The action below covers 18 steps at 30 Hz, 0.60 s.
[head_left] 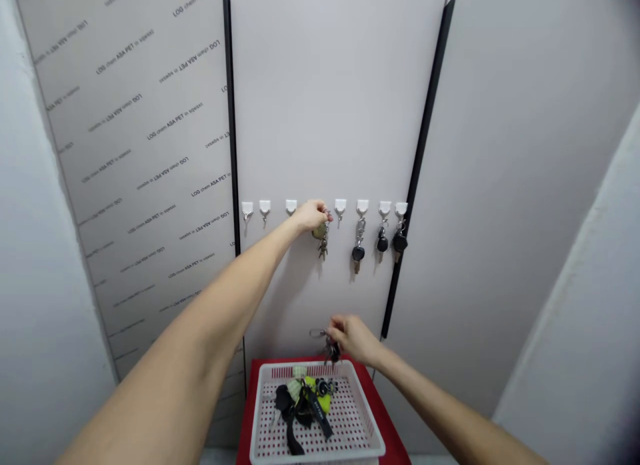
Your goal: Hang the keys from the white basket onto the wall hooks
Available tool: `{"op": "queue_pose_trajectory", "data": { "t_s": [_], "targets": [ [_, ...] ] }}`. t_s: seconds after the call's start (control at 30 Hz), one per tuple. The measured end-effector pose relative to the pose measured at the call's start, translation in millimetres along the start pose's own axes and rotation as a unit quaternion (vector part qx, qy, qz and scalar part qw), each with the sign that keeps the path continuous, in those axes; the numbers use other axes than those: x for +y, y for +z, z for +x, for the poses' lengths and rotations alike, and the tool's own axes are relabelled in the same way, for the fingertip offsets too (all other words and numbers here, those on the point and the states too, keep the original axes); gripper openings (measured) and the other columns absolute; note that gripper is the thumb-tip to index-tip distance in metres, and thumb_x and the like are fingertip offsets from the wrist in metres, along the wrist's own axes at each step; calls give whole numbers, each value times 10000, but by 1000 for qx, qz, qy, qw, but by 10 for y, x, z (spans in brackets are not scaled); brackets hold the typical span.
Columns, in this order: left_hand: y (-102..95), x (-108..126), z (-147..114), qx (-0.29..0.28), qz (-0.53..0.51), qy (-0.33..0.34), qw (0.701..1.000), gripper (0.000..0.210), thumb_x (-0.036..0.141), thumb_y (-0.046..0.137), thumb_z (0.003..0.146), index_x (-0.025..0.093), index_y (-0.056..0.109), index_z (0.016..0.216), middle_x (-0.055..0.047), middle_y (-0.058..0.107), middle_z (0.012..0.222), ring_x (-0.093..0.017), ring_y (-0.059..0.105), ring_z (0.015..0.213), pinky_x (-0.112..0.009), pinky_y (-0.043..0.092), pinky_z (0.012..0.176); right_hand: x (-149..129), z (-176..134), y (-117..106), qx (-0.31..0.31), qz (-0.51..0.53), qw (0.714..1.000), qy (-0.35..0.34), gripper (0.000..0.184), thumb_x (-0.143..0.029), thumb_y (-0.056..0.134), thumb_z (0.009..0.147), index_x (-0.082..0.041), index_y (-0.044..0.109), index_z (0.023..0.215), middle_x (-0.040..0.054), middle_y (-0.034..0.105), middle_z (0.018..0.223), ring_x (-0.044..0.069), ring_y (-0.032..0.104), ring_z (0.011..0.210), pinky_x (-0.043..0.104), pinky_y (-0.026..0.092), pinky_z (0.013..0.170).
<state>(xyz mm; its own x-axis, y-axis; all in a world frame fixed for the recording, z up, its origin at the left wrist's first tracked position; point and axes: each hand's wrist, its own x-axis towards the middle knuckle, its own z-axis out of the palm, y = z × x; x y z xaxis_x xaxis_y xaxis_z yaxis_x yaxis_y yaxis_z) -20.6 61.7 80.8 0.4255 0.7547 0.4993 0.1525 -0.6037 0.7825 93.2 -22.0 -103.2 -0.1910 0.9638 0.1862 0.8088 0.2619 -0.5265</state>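
Observation:
My left hand [311, 215] is raised to the row of white hooks on the wall panel, its fingers closed on a bunch of keys [323, 241] with a brass-coloured piece hanging below. The hook behind this hand is hidden. Lower down, my right hand [353, 335] pinches a second bunch of keys [332, 349] with a metal ring clip, just above the back rim of a white perforated basket [367, 411]. Several key sets and tags [303, 401], black, yellow-green and pale, lie in the basket.
Key sets with black heads hang from three right-hand hooks, one of them a car-style key [358, 253]. A bare white hook [341, 207] is right of my left hand. The basket stands on a red surface [365, 385]. Black handle strips [419, 165] run down the panels.

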Motion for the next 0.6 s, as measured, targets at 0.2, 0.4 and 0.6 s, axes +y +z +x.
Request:
{"op": "queue_pose_trajectory", "data": {
  "t_s": [0.2, 0.4, 0.6],
  "targets": [
    [86, -166, -370, -26, -116, -44, 992, 143, -13, 386, 543, 126, 362, 515, 9, 525, 534, -77, 510, 591, -213, 351, 603, 70, -269, 408, -14, -133, 991, -14, 203, -247, 356, 675, -158, 532, 627, 15, 564, 591, 84, 457, 530, 184, 260, 479],
    [190, -651, -957, -72, -123, -131, 981, 110, 23, 391, 514, 126, 370, 546, -32, 577, 671, -50, 459, 495, -183, 332, 503, 148, -488, 750, -43, -157, 986, -31, 170, -235, 389, 653, -186, 552, 647, 16, 581, 682, 111, 495, 624, 192, 281, 533],
    [369, -1185, -1538, -91, -78, -190, 974, 117, 32, 355, 502, 136, 368, 554, -21, 561, 654, -60, 451, 492, -186, 337, 483, 149, -578, 677, -82, -150, 985, 8, 153, -257, 451, 615, -181, 577, 658, 22, 580, 725, 120, 501, 672, 192, 306, 563]
  ]
}}
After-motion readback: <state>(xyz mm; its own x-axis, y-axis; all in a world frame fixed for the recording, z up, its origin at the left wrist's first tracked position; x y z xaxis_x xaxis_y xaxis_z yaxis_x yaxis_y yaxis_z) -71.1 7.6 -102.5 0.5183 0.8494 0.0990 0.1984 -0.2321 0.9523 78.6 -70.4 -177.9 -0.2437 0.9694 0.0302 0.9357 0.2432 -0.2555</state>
